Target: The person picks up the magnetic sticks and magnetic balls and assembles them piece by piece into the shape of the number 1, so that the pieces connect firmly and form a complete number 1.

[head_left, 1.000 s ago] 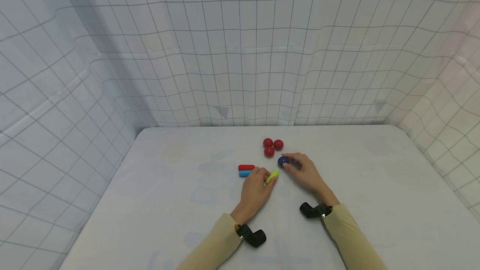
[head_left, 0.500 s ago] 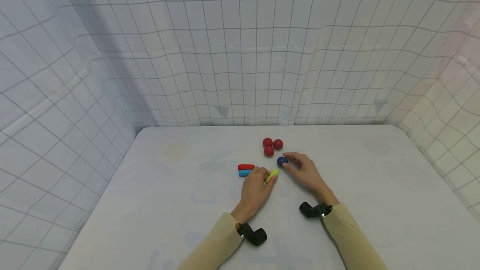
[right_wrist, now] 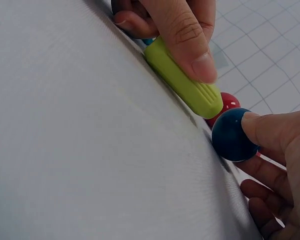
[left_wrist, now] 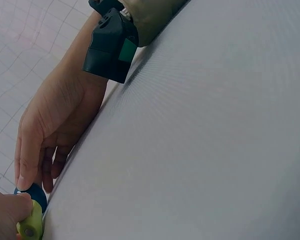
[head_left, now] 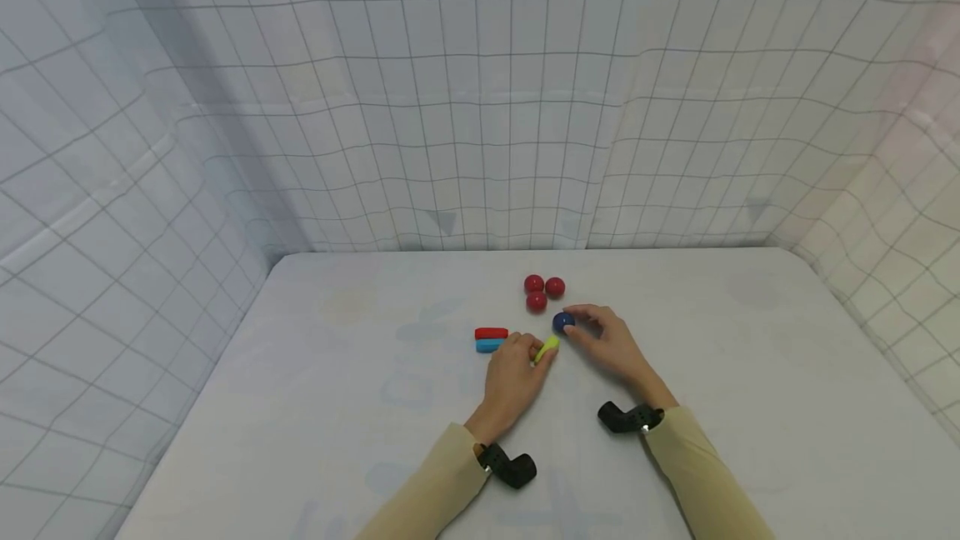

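My left hand [head_left: 512, 377] pinches a lime-green plastic stick [right_wrist: 177, 80], thumb on top near its ridged end. In the right wrist view that end is right by a glossy dark blue ball [right_wrist: 232, 135], overlapping its upper edge. My right hand [head_left: 611, 348] holds the ball low at the table between thumb and fingers. Just left of the left hand, a red stick [head_left: 491, 333] and a light blue stick [head_left: 489, 346] lie side by side, the blue one partly hidden by the fingers. The left wrist view shows a round grey spot on the green stick's other end.
Three red balls [head_left: 536, 302] sit in a tight cluster just beyond the blue ball. All rest on a white-covered table [head_left: 337, 423]. White grid-patterned curtains [head_left: 480, 107] hang at the back and both sides. Each wrist wears a black camera band [head_left: 510, 468].
My left hand has shifted slightly forward and right, bringing the green stick a little closer to the blue ball. The right hand and the ball stay almost still.
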The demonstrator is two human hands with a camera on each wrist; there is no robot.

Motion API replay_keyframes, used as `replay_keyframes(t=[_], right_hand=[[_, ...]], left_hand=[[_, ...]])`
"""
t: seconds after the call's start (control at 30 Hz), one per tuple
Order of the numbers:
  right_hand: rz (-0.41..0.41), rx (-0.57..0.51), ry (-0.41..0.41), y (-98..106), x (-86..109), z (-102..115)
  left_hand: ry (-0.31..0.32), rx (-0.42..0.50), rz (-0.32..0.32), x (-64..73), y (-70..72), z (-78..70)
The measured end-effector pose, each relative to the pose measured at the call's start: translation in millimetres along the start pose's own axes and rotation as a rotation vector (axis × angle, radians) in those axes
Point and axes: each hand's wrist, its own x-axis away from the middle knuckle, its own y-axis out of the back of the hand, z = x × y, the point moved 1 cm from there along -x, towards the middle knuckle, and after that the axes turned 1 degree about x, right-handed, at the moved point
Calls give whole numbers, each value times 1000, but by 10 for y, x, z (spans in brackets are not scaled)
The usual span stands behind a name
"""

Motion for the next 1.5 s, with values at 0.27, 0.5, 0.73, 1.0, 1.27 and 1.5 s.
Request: replay_keyframes(t=[0.27, 0.5, 0.73, 1.0, 1.27, 1.5], right_hand=[[7, -6, -7, 4, -9, 11], [9, -11, 9, 9, -16, 18], [9, -4, 19, 3, -16, -16], [29, -23, 5, 13, -10, -36], [32, -29, -1, 12, -2, -27], [31, -44, 9, 12, 6, -22]], left_hand=[[14, 10, -4, -18, -10, 1], [21, 16, -7, -24, -16, 2], [24, 25, -10, -23, -23, -1], [14, 35, -20, -29, -39, -2], [20, 38, -16, -21, -28, -15], [45, 40, 4, -23, -38, -8]])
